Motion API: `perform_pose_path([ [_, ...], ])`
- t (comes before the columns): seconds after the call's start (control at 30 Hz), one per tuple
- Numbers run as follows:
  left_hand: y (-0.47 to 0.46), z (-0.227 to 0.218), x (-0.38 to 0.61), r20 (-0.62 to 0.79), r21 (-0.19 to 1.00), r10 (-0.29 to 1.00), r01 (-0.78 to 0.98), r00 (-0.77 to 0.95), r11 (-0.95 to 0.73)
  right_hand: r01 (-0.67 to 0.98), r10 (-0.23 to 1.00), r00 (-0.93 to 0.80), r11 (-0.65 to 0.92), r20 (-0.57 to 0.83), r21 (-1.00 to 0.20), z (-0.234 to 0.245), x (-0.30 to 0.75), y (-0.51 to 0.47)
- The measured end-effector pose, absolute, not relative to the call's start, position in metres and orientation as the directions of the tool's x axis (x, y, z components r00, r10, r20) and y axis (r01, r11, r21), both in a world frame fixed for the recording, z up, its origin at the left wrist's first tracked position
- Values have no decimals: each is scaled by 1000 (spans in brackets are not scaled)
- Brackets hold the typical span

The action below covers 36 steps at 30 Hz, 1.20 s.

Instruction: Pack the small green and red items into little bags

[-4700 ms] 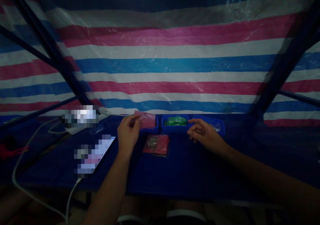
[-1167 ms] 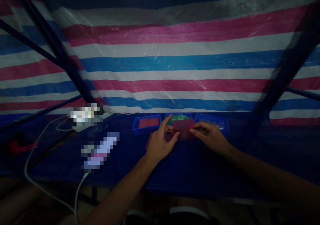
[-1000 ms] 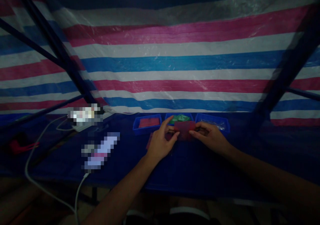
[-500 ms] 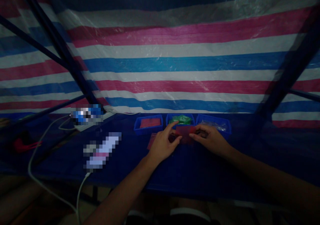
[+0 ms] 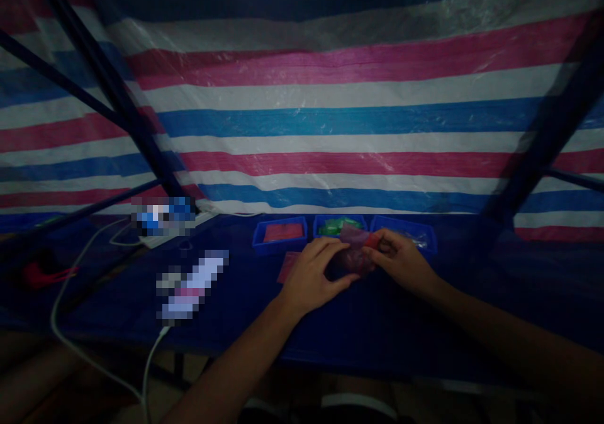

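Both my hands meet over the dark blue table [image 5: 387, 323], gripping a small translucent red plastic bag [image 5: 355, 248]. My left hand [image 5: 312, 276] curls round its left side, fingers closed on it. My right hand [image 5: 401, 257] pinches its right upper edge, and the bag looks bent open between them. Just behind my hands stand three small blue trays: the left tray [image 5: 281, 233] holds red bags, the middle tray [image 5: 338, 225] holds green pieces, the right tray [image 5: 409, 233] holds clear bags. More red bags [image 5: 287, 265] lie flat on the table by my left hand.
A striped pink, white and blue tarp [image 5: 330, 116] hangs close behind the trays. Dark poles [image 5: 113, 97] slant on the left and right. A blurred-out phone [image 5: 191, 285] with a white cable [image 5: 94, 355] lies at left, next to a power strip [image 5: 160, 238].
My left hand first held a red bag at the left tray. Both hands then brought a bag together in front of the trays, and now the flat bag is bent and bulging between them.
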<state>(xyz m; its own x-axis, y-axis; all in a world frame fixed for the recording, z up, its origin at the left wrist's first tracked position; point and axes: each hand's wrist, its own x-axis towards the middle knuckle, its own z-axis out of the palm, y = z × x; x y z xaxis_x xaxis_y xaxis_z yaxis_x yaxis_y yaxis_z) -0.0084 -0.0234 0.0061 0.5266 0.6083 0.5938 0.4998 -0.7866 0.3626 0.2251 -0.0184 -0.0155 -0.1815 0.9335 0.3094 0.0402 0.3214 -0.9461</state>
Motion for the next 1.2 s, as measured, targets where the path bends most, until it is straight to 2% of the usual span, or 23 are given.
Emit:
perform_pose_path([
  [0.1,-28,4,-4,527,369,595,467,607,-804,-11,914,-289,293,284,-956,-11,221,-25],
  [0.2,-26,1,-2,519,402,635,492,572,-772,-29,903,-341,267,261,-963,-6,219,-32],
  [0.3,-22,0,-3,568,420,659,515,493,-747,9,908,-294,315,298,-949,-4,220,-32],
  [0.4,-22,1,-5,621,435,659,514,423,-739,65,916,-167,380,365,-923,-4,224,-28],
  [0.47,-22,1,-5,600,455,678,515,425,-726,97,916,-111,395,384,-914,-7,226,-23],
  [0.67,-24,-1,-3,407,465,759,600,509,-651,146,902,-149,425,405,-893,-20,225,-16],
  [0.8,-23,-3,-2,363,462,746,587,559,-665,136,865,-223,484,450,-864,-19,225,-18],
  [0.97,-23,-7,-3,378,408,745,624,549,-667,264,876,-219,476,429,-839,-12,228,-22],
  [1.07,-23,-6,-3,402,467,753,591,521,-658,239,889,-142,457,435,-857,-10,228,-22],
  [1.2,-23,0,-3,451,557,763,522,462,-646,121,916,-63,401,396,-908,-10,227,-20],
])
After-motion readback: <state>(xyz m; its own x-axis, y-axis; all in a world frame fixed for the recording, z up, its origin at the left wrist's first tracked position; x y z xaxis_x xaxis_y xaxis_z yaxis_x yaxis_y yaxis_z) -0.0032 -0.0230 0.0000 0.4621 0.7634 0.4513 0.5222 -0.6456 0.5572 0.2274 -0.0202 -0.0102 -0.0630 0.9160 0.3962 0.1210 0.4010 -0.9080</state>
